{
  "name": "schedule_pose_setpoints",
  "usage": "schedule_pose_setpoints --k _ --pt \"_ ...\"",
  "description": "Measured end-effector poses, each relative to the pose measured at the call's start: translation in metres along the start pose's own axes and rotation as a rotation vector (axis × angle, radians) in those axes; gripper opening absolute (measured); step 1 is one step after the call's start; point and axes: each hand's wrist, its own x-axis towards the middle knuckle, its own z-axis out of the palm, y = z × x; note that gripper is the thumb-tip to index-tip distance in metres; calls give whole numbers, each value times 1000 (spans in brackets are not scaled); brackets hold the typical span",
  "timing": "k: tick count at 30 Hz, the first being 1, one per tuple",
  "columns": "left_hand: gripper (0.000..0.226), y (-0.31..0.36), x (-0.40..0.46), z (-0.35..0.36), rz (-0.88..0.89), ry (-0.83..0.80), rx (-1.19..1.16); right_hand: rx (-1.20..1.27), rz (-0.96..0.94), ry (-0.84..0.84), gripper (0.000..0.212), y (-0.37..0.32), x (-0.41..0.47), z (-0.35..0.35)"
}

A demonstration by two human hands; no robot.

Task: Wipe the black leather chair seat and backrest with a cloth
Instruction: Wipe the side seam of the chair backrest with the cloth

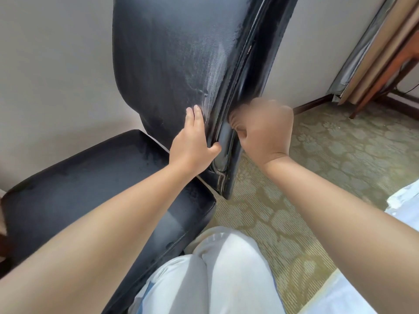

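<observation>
Just one head cam here, looking forward and down from close above the chair backrest (181, 53) and carpet floor (317, 166).

Black leather backrest (172, 53) with fine grain and dull streaky sheen, glossier smooth piping along its edge, matt mottled leather seat (90, 175), woven patterned carpet (328, 155) beside it
</observation>
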Motion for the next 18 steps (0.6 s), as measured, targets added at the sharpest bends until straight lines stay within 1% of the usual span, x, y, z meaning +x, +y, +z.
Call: schedule_pose_setpoints --k 5,8,10,14,18 --pt "91 -5 5 5 13 29 -41 -4 4 -59 34 -11 -22 14" --pt "92 -5 7 8 16 46 -60 -22 35 -77 37 -18 -34 20" --pt "93 -4 8 11 9 57 -73 -23 24 -107 36 -22 -44 24" --pt "93 -7 10 13 20 72 -79 -32 -71 -206 27 -31 -70 28" --pt "93 -18 11 9 52 55 -58 -25 -135 -252 21 -30 -63 25"
